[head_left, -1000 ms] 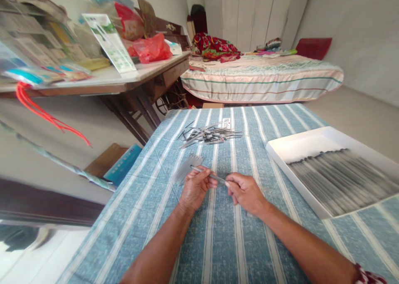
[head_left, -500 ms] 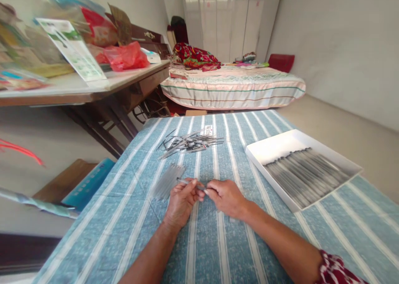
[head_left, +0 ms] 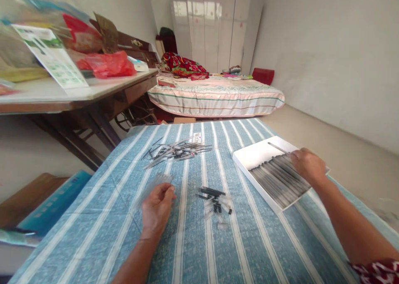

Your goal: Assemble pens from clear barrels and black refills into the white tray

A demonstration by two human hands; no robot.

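Now R hand [head_left: 308, 166] pinching pen [head_left: 278, 148] over tray [head_left: 249, 157] edge; L hand [head_left: 156, 208] loose.

I count two hands of mine, my left hand [head_left: 157, 207] and my right hand [head_left: 308, 166], one on each side of the small heap of caps [head_left: 215, 201]. There is one white tray [head_left: 255, 156] to the right of that heap, and one loose pile of thin rods [head_left: 174, 151] beyond it. The rods packed in the tray look like several dozen; blur stops an exact count.
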